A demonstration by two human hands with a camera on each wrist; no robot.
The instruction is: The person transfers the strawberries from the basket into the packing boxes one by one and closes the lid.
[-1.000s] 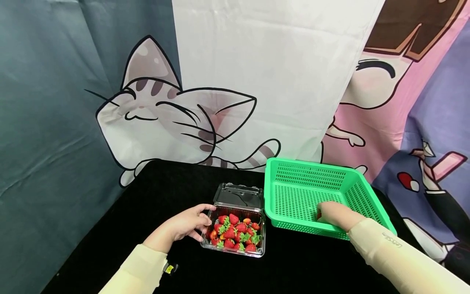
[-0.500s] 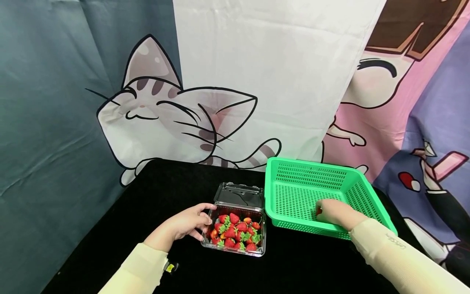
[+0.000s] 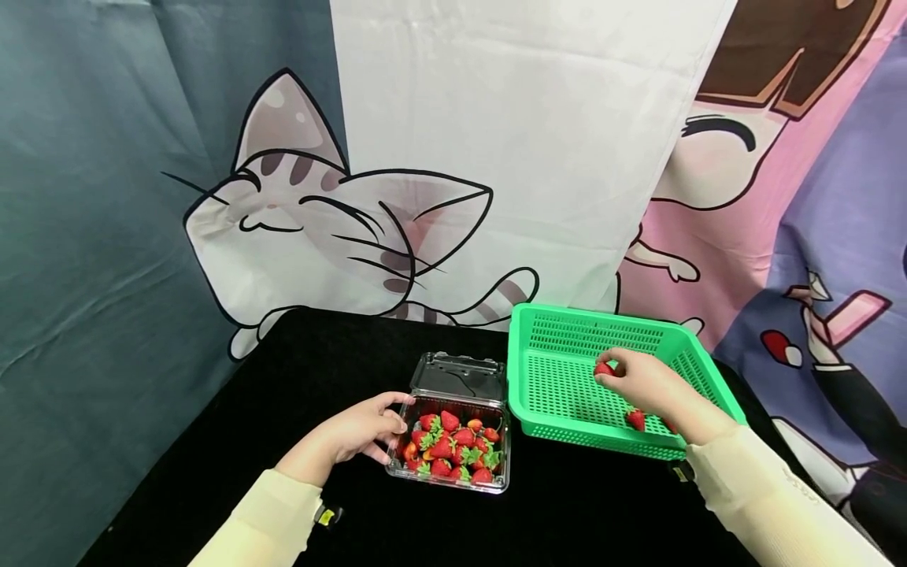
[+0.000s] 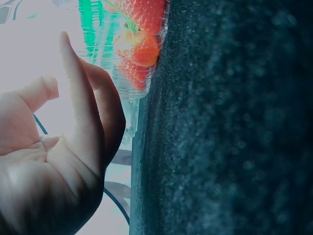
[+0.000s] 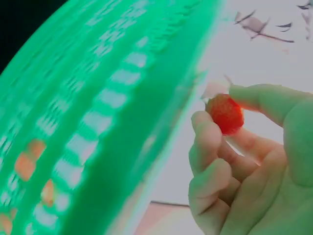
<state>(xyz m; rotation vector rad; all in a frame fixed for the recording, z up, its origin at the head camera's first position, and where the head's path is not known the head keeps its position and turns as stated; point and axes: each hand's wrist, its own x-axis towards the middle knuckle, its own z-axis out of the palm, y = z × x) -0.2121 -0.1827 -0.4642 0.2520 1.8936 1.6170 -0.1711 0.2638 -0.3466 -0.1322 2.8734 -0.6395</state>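
Note:
In the head view, my right hand [image 3: 648, 382] pinches a red strawberry [image 3: 605, 368] between thumb and fingertips over the green basket [image 3: 520, 386]. The right wrist view shows the same strawberry [image 5: 226, 115] above the basket's rim. Another strawberry [image 3: 635, 419] lies in the basket near its front wall, with more red partly hidden by my right wrist. My left hand [image 3: 361, 431] rests with spread, relaxed fingers against the left side of a clear plastic clamshell box [image 3: 453, 487]. Its lid [image 3: 460, 379] is folded back, and several strawberries [image 3: 464, 438] with green leaves fill it.
A black cloth [image 3: 340, 339] covers the table. The basket stands right of the clamshell, its left wall close to the box's lid. Behind the table hangs a printed curtain [image 3: 567, 142] with a cartoon cat.
My right hand has risen from low in the basket, moving up and slightly left with the strawberry. The strawberry near the front wall has come into sight. My left hand has stayed put.

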